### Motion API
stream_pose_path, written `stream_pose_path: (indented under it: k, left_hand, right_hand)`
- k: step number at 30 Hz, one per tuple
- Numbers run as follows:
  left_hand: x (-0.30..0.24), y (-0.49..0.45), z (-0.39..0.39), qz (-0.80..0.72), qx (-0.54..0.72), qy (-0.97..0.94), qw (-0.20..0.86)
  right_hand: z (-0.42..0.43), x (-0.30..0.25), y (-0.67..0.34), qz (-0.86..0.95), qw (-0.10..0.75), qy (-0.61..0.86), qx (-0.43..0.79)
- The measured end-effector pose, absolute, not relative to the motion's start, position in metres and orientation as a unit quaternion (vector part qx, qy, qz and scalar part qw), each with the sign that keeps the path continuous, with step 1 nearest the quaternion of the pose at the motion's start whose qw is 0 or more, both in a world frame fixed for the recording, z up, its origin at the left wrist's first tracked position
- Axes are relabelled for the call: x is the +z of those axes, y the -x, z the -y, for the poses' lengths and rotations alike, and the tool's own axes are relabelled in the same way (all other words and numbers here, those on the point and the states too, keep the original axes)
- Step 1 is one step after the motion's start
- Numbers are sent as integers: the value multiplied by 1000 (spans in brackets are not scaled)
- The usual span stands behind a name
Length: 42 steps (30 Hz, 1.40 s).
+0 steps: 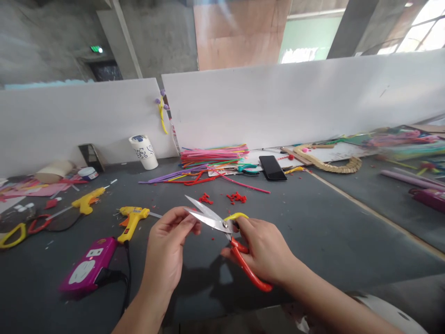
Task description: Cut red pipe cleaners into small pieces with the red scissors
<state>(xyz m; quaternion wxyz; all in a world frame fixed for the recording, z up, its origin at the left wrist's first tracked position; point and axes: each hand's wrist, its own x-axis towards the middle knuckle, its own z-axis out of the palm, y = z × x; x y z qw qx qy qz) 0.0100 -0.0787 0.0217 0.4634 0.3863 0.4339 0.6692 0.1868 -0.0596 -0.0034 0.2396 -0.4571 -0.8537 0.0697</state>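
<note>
My right hand (262, 253) grips a pair of scissors (222, 227) with one yellow and one red handle, its silver blades spread apart and pointing left. My left hand (170, 243) is closed in a pinch right at the blades; whatever small piece it holds is hidden by the fingertips. Small red cut scraps (236, 198) lie on the dark grey table (330, 232) just beyond the scissors. Farther back is a heap of coloured pipe cleaners (213, 157).
A yellow glue gun (132, 220) and a magenta power strip (86, 266) lie to the left, with a second glue gun (86, 202) and another pair of scissors (21, 229) beyond. A black phone (272, 167), a white cup (144, 151) and white partition boards (295, 99) stand behind.
</note>
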Motion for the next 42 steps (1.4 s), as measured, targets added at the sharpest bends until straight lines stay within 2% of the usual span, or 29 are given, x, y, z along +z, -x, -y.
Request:
stream_pose_path:
  k: [12, 42]
  left_hand:
    - [20, -16, 82, -416, 687, -388, 453]
    - [22, -13, 79, -397, 690, -383, 468]
  right_hand:
    - [61, -11, -180, 857, 221, 466, -1]
    - [62, -11, -179, 857, 230, 459, -32]
